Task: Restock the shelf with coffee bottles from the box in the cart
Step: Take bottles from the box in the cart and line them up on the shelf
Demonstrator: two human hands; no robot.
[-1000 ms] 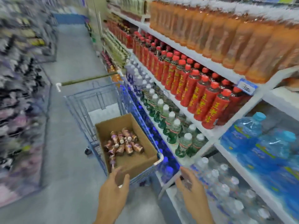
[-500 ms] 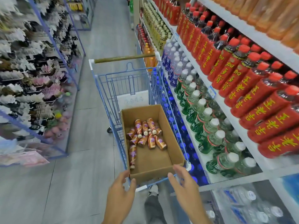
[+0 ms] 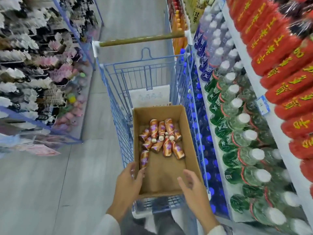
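Coffee bottles (image 3: 160, 139) lie flat, heaped mid-box (image 3: 189, 133), in the cart (image 3: 116, 99). Far three: long axes along the box, caps toward the person. Near ones fan out, caps inward. A lone bottle (image 3: 144, 159) lies lengthwise by the left wall. Left hand (image 3: 128, 182) is relaxed and empty at the near-left corner. Right hand (image 3: 193, 189) is spread and empty, near-right. Half a second ago both were at the near rim; now over the box.
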